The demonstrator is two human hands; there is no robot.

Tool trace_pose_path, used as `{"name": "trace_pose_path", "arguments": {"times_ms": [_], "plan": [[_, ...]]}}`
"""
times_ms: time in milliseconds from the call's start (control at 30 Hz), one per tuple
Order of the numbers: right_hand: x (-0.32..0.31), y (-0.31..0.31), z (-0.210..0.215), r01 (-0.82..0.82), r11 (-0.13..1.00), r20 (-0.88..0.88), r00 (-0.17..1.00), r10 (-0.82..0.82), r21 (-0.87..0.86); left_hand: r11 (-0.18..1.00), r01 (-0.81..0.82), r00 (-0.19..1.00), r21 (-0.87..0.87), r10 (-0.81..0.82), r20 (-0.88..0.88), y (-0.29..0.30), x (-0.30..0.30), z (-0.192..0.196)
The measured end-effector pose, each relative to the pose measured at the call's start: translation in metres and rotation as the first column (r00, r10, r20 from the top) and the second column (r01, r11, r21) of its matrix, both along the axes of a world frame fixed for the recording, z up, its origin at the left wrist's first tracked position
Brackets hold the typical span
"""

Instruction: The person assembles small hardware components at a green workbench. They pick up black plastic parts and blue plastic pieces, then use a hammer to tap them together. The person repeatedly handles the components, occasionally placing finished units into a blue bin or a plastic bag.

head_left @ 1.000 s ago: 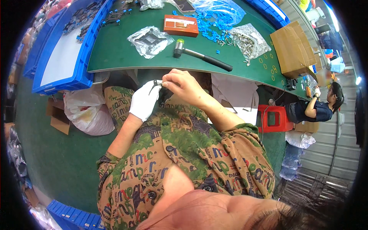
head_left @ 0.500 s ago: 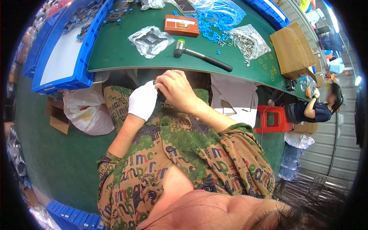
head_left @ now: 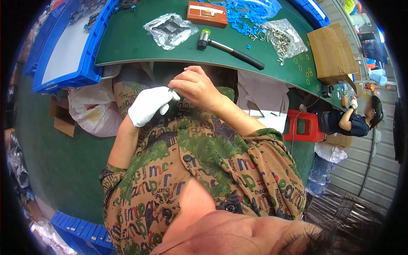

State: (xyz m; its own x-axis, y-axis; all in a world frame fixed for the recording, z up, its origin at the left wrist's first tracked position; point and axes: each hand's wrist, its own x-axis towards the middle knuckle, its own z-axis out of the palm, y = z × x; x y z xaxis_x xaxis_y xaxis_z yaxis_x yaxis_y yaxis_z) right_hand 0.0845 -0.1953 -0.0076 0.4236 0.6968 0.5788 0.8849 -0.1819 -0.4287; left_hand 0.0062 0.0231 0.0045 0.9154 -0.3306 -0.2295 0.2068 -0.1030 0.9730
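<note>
Beside the surface (head_left: 127, 44), right hand (head_left: 195, 87) apparently pinches a small dark part (head_left: 170, 89); gloved left hand (head_left: 148, 104) has curled fingers, hold unclear. Judged step: close handling; next requires steadiness.

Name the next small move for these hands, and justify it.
Perhaps ease the bare right hand back slightly: only a sliver of a small dark part shows between it and the gloved left hand, too little to check the part.
</note>
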Motion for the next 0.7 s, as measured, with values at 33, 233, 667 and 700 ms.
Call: {"name": "trace_pose_path", "arguments": {"times_ms": [33,233,667,700], "plan": [[-0.001,0.000,-0.003,0.003,1.000,0.012,1.000,-0.003,-0.001,1.000,0.003,1.000,0.017,-0.004,0.008,-0.001,-0.002,-0.001],[-0.006,0.000,-0.019,0.030,0.999,0.071,0.997,-0.028,-0.023,0.995,0.040,0.997,0.095,-0.045,0.056,-0.005,-0.005,-0.005],[-0.034,-0.003,-0.053,0.056,0.998,-0.017,0.998,-0.056,0.009,0.990,0.012,0.998,0.138,-0.021,0.065,-0.021,-0.030,-0.021],[-0.033,-0.004,-0.053,0.049,0.999,-0.018,0.999,-0.049,0.008,0.985,0.016,0.994,0.170,-0.033,0.100,-0.022,-0.030,-0.020]]}}
